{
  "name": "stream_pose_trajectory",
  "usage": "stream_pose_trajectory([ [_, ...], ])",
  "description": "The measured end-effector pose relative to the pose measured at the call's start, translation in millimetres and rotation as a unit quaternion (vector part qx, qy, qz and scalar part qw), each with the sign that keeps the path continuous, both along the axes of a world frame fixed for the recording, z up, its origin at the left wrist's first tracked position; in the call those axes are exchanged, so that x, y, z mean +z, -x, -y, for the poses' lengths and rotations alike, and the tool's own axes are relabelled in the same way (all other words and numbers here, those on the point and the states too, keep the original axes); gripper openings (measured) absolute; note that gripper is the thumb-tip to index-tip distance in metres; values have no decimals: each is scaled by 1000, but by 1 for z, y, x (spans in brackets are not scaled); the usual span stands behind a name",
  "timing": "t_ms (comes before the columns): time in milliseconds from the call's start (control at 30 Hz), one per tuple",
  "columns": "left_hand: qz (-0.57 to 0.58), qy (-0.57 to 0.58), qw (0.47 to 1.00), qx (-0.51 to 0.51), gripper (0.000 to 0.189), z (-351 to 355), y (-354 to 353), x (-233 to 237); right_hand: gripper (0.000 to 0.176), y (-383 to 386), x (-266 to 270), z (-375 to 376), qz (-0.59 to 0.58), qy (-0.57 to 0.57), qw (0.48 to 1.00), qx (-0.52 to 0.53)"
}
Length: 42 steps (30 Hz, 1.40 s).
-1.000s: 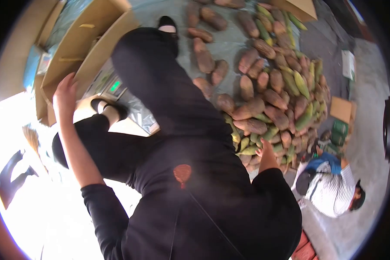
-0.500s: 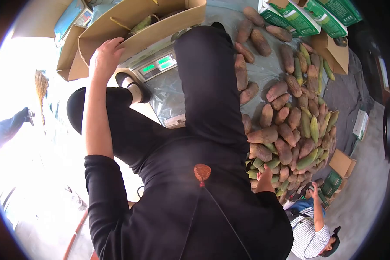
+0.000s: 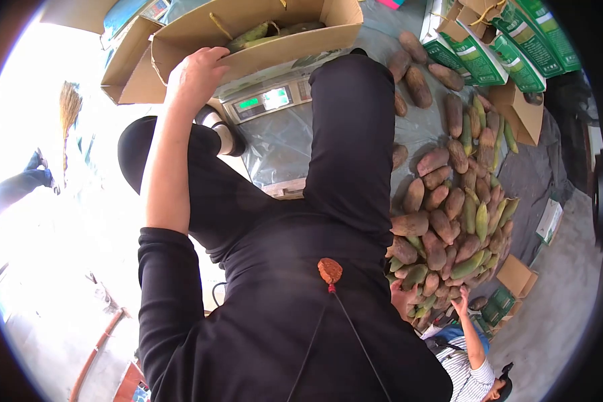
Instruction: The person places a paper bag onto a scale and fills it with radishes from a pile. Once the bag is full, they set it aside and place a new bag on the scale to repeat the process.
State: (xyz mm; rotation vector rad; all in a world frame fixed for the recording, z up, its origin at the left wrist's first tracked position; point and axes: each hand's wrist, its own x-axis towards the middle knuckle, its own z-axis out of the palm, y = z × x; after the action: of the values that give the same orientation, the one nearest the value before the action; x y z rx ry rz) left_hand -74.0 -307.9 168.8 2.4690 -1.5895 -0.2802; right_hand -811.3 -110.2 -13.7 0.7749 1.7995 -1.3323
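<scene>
My left hand (image 3: 197,77) is at the near rim of a long cardboard box (image 3: 285,50), its fingers bent over the edge. Inside the box lie green cucumber-like vegetables (image 3: 251,37). Beneath it is a scale with a lit display (image 3: 262,100). Low on my right side, my right hand (image 3: 402,299) reaches to the near edge of a pile of brown and green cucumber-like vegetables (image 3: 435,248). Its fingers are apart, right beside a green one (image 3: 415,275), and nothing shows in their grip.
Green-and-white cartons (image 3: 472,57) stand at the upper right, near an open cardboard box (image 3: 519,110). Another person in a striped shirt (image 3: 463,365) reaches a hand (image 3: 460,301) to the pile's lower end. A broom (image 3: 69,110) and another person's leg (image 3: 20,184) are at the left.
The view has shifted, and more of the box's inside shows. My right hand has moved lower along the pile's edge with its fingers apart. My left hand keeps to the box rim.
</scene>
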Motion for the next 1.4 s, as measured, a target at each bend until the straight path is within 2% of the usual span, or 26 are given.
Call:
stream_pose_trajectory([
  [67, -3, -5, 1000, 0, 31, -1, 0, 2, 35, -7, -4, 15, -51, 76, 994, -64],
  [167, -1, -12, 1000, 2, 30, -1, 1, 6, 37, -6, -4, 36, -60, 21, 991, -119],
  [267, -1, -40, 999, 7, 29, -3, 3, 11, 37, -8, -1, 39, -117, 27, 985, -121],
  [367, 7, -25, 1000, -4, 28, -5, 0, 9, 40, -43, 30, 63, -117, 35, 982, -147],
  [600, 12, -48, 999, 5, 27, -6, -3, 11, 40, -60, 24, 99, -89, 121, 983, -102],
  [667, 16, -62, 998, 7, 25, -6, -2, 13, 38, -60, 22, 108, -51, 162, 985, -31],
  [700, 22, -59, 998, 2, 25, -7, -3, 12, 38, -69, 25, 114, -49, 167, 984, -30],
  [767, 30, -67, 997, 1, 25, -7, -4, 11, 40, -98, 47, 134, -70, 215, 964, 138],
  [800, 37, -81, 996, -2, 24, -7, -5, 9, 40, -113, 58, 150, -67, 223, 963, 138],
  [867, 35, -68, 997, -5, 24, -9, -5, 9, 38, -148, 85, 187, -54, 241, 936, 252],
  [933, 53, -22, 998, -19, 26, -11, -3, 9, 34, -169, 103, 230, -22, 310, 877, 366],
  [1000, 45, -25, 999, -12, 26, -11, -1, 16, 31, -211, 135, 278, -60, 352, 820, 447],
  [1067, 35, -30, 999, -3, 26, -11, -2, 20, 34, -254, 174, 323, -86, 397, 697, 591],
  [1133, 23, -34, 999, 0, 24, -11, -3, 19, 37, -309, 217, 357, -124, 403, 615, 667],
  [1233, 20, -32, 999, 2, 22, -10, -6, 14, 39, -379, 256, 401, -62, 397, 497, 769],
  [1333, 3, -21, 1000, 5, 21, -10, -6, 18, 39, -457, 269, 422, -38, 369, 400, 838],
  [1400, -8, -31, 999, 10, 22, -10, -8, 18, 42, -506, 274, 427, -38, 337, 305, 890],
])
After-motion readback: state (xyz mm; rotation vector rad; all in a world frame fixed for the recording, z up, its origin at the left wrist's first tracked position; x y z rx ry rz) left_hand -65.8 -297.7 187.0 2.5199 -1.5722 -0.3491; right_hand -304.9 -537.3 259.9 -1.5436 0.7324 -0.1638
